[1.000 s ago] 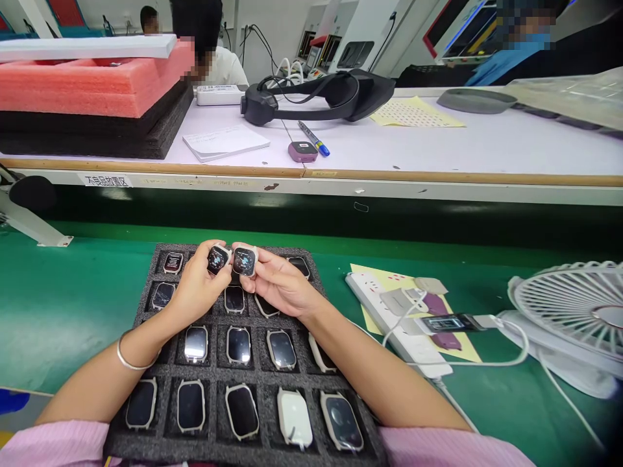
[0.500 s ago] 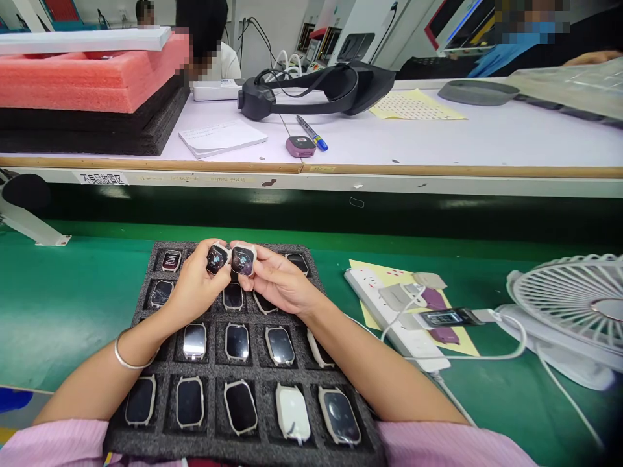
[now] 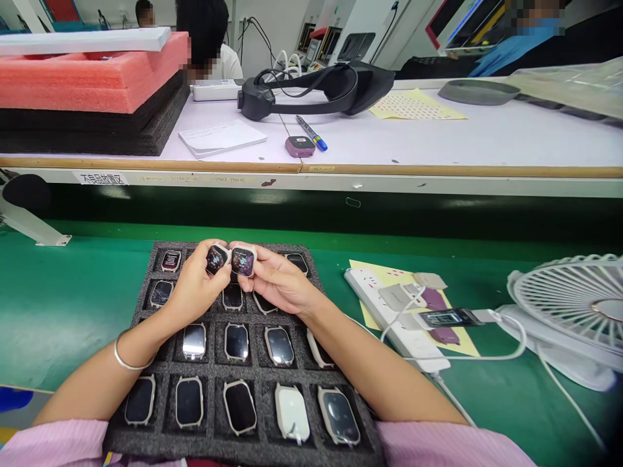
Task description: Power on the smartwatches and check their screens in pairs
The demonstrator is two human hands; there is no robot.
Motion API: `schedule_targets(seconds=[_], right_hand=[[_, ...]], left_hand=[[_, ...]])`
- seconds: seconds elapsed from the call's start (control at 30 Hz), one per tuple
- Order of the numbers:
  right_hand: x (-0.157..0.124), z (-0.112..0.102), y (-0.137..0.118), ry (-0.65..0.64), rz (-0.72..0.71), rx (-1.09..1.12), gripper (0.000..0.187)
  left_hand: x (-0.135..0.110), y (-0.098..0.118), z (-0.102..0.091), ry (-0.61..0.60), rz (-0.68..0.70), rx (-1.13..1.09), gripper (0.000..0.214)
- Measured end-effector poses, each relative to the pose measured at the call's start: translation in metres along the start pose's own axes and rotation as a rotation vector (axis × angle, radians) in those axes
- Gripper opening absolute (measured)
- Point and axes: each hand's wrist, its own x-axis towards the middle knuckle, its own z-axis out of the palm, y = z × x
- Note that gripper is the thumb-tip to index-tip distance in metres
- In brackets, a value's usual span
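Black foam tray lies on the green worktop; above its far rows my left hand grips one watch, my right hand another watch, faces touching side by side.

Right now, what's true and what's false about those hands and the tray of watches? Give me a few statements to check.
1. The left hand holds the left watch and the right hand holds the right watch, both screens lit. True.
2. The tray lies on a white table. False: it lies on the green surface.
3. Every watch in the nearest row shows a dark screen. False: the white watch shows a white side.
4. A bangle is on the left wrist. True.
5. The fan stands left of the tray. False: it stands to the right.
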Motion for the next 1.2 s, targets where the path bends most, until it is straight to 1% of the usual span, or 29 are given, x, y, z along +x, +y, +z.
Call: schedule_targets(seconds=[0.27, 0.47, 0.67, 0.9, 1.2], right_hand=[[0.0002, 0.0006, -0.0005, -0.003, -0.005, 0.014, 0.045], [0.0003, 0.0000, 0.0000, 0.009, -0.004, -0.015, 0.045], [0.0004, -0.0002, 0.0001, -0.006, -0.005, 0.005, 0.044], [-0.0003, 0.0009, -0.0012, 0.003, -0.007, -0.021, 0.044], [0.0000, -0.0012, -0.0005, -0.005, -0.001, -0.009, 0.044]], left_hand=[[0.0002, 0.0000, 0.0000, 0.002, 0.020, 0.006, 0.034], [0.0002, -0.0006, 0.0012, 0.019, 0.027, -0.021, 0.035], [-0.0002, -0.0015, -0.0005, -0.007, 0.039, -0.005, 0.033], [-0.0001, -0.0011, -0.0002, -0.004, 0.011, -0.024, 0.037], [0.0009, -0.0003, 0.0004, -0.003, 0.015, -0.034, 0.035]])
